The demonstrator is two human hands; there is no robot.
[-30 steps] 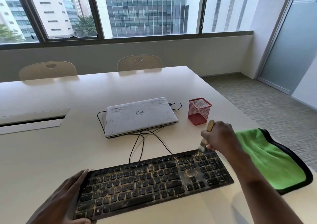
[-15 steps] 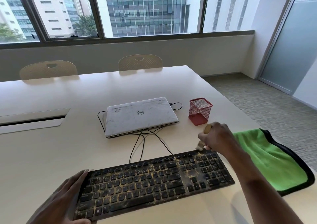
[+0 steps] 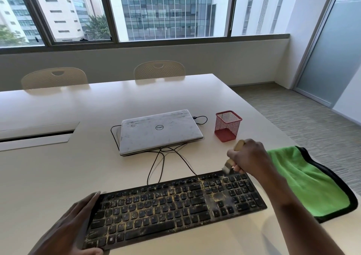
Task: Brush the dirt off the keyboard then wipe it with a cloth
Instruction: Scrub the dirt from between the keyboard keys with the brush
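A black keyboard [image 3: 172, 206] dusted with yellowish dirt lies on the white table [image 3: 58, 167] near its front edge. My right hand [image 3: 249, 157] grips a small wooden-handled brush [image 3: 228, 164], its pale bristles touching the keyboard's far right top edge. Along the keyboard's left end lies my left hand [image 3: 72, 223], fingers straight against the side and thumb under the near corner. A green cloth [image 3: 308, 182] with a black border lies on the table to the right of the keyboard.
A shut white laptop [image 3: 158, 130] with black cables [image 3: 158, 161] sits behind the keyboard. A red mesh pen cup [image 3: 227, 126] stands to its right. A cable hatch [image 3: 35, 133] is at left. Two chairs [image 3: 159, 69] stand at the far side.
My right hand with the brush has shifted slightly left and away along the keyboard's top right edge. The left hand and keyboard stay in place.
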